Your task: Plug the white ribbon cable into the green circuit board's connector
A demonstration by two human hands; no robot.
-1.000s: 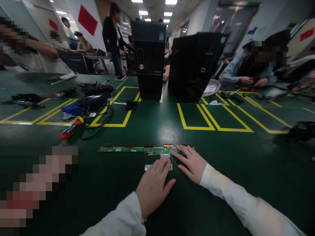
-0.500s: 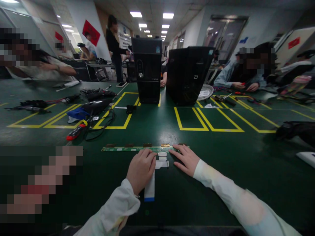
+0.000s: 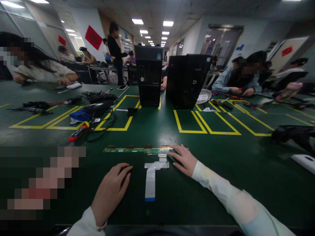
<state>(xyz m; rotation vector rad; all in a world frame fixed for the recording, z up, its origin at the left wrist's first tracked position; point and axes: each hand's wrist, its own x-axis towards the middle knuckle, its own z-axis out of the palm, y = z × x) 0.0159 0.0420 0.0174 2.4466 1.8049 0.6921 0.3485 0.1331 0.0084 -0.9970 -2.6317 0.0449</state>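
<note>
A long, thin green circuit board lies across the table, with brown and gold tabs along its far edge. From a white connector at its near side runs a flat white ribbon cable, folded over and ending in a blue tip toward me. My right hand rests with fingers spread over the board's right end, which it partly hides. Left of the cable, apart from both cable and board, my left hand is above the table with its fingers loosely stretched and nothing in them.
Two black computer towers stand beyond the board. A red-and-black handled tool, a blue-and-black bundle and cables lie at the left. A white basket sits by the right tower. Several people work around the green table.
My left hand has come off the board and cable, moving left and toward me, which uncovers the cable's fold. My right hand stays on the board's right end. The view has tilted slightly.
</note>
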